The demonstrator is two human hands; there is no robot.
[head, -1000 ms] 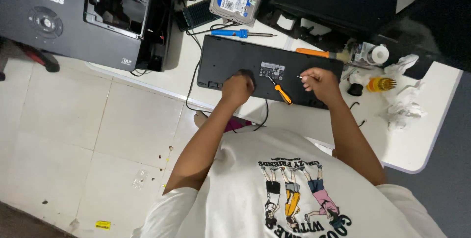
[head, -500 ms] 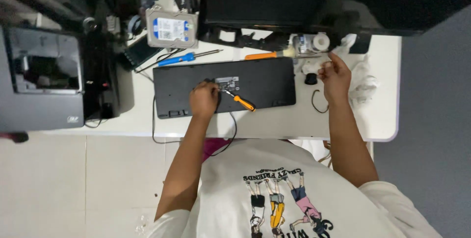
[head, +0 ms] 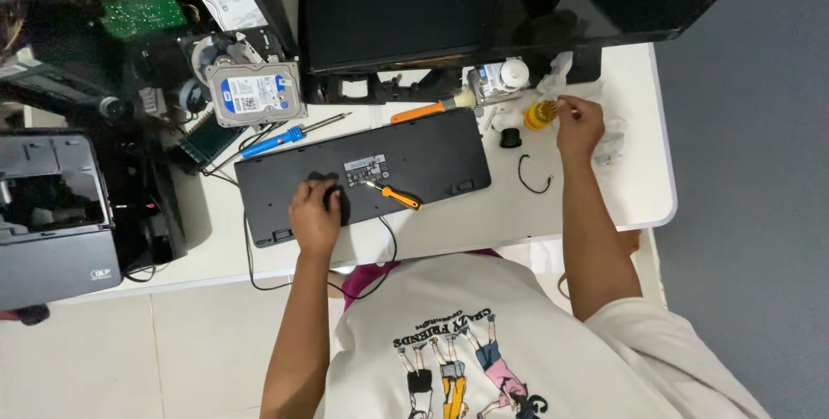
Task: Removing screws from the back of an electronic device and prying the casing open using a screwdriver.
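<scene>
A black keyboard [head: 432,155] lies upside down on the white table [head: 622,199]. My left hand [head: 313,214] rests on its left part, fingers curled over a small black rounded object [head: 338,203]. An orange-handled screwdriver [head: 399,197] lies on the keyboard just right of that hand. My right hand [head: 579,125] is stretched to the far right of the table, fingertips pinched together beside a small yellow bottle [head: 541,115]. Whether they hold anything is too small to tell.
Behind the keyboard lie a blue screwdriver [head: 276,140], an orange-handled brush [head: 427,110] and a bare hard drive [head: 255,95]. A black cap [head: 510,137], a looped black cable [head: 531,179], a white bottle [head: 511,73] and crumpled tissue [head: 609,147] surround my right hand. A grey projector [head: 52,229] sits at left.
My right hand has left the keyboard and reached right to the yellow bottle. My left hand has stayed on the keyboard. The view has shifted and rotated.
</scene>
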